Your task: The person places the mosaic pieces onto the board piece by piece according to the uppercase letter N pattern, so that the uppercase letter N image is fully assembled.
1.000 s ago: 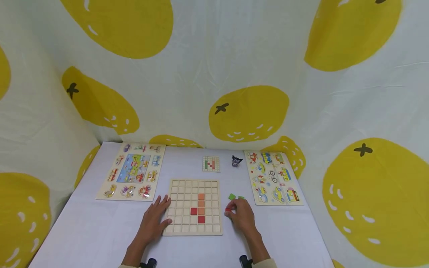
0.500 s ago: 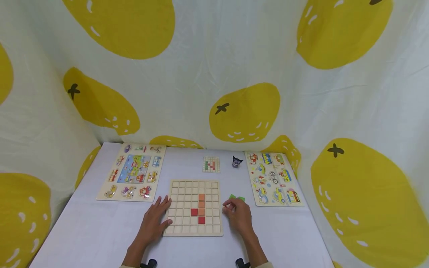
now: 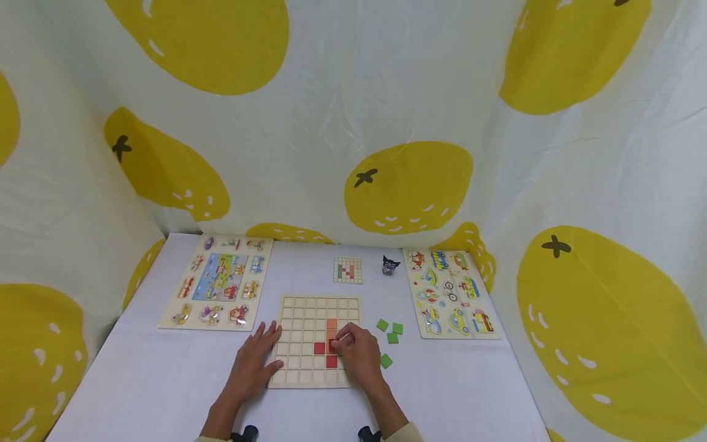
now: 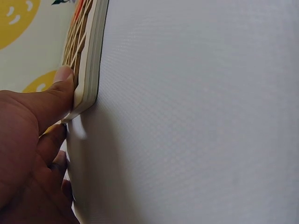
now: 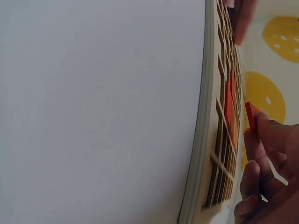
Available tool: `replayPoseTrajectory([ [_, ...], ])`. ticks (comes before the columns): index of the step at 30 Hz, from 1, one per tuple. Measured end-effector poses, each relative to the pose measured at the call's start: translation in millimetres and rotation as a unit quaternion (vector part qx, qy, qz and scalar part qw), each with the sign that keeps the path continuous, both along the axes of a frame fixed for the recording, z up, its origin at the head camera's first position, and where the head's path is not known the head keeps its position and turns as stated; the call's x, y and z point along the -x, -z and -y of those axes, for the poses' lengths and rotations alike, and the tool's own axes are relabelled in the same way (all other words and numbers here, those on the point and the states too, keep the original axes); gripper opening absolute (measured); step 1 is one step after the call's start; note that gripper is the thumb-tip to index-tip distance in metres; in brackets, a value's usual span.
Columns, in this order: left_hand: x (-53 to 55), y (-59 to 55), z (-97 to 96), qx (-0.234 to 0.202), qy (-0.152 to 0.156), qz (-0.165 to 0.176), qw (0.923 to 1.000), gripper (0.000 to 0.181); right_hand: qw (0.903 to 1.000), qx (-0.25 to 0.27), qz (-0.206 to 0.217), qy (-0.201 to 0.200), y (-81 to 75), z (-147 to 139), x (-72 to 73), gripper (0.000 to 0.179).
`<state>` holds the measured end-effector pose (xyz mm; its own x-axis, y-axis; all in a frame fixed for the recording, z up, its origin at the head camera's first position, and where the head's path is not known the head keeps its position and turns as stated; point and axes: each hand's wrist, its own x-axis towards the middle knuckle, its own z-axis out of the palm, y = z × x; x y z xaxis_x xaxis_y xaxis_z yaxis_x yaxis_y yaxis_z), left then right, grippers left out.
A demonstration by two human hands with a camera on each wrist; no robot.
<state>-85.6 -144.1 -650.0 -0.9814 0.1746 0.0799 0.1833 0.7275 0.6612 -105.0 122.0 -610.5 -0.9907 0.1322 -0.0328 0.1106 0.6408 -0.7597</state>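
Observation:
A square wooden grid board [image 3: 298, 336] lies on the white table. Set in its cells are orange tiles [image 3: 331, 323] in a column, one red tile [image 3: 319, 348] beside the column and another below it. My left hand [image 3: 253, 361] rests at the board's left edge with fingers spread; its thumb [image 4: 58, 95] lies over the near corner in the left wrist view. Between thumb and fingertips my right hand [image 3: 360, 356] pinches a red tile [image 5: 252, 115], held just over the board at the lower part of the orange column.
Several green tiles [image 3: 393, 338] lie right of the board. Behind it are a small pattern card [image 3: 356, 270] and a dark figurine [image 3: 389, 266]. Picture puzzle boards stand at left [image 3: 173, 322] and right [image 3: 428, 301]. A fruit-print cloth [image 3: 309, 153] hangs behind the table.
My right hand has carried the red tile leftward from beside the board to over its cells, uncovering the green tiles. The left hand has stayed in place.

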Motion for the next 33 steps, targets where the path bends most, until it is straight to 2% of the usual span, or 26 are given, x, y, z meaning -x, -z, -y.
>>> replayPoseTrajectory([
  [9, 1.5, -3.0, 1.0, -0.003, 0.009, 0.021, 0.9997, 0.083, 0.9975, -0.049, -0.039, -0.031, 9.8, 34, 13.7, 0.016],
  [13, 2.5, -2.7, 0.4, -0.001, 0.010, 0.020, 0.9998, 0.082, 0.9948, -0.077, -0.061, -0.028, 12.4, 42, 20.5, 0.017],
  [18, 2.8, -2.3, 0.6, 0.003, 0.011, 0.012, 0.9999, 0.083, 0.9907, -0.102, -0.077, -0.047, 10.0, 52, 24.7, 0.022],
  [28, 1.7, -4.0, -0.4, -0.001, 0.009, 0.015, 0.9998, 0.083, 0.9794, -0.166, -0.079, -0.083, 9.6, 59, 33.2, 0.023],
  [33, 0.5, -4.4, -1.0, 0.001, 0.008, 0.013, 0.9999, 0.083, 0.9767, -0.174, -0.091, -0.086, 8.4, 58, 34.1, 0.024],
])
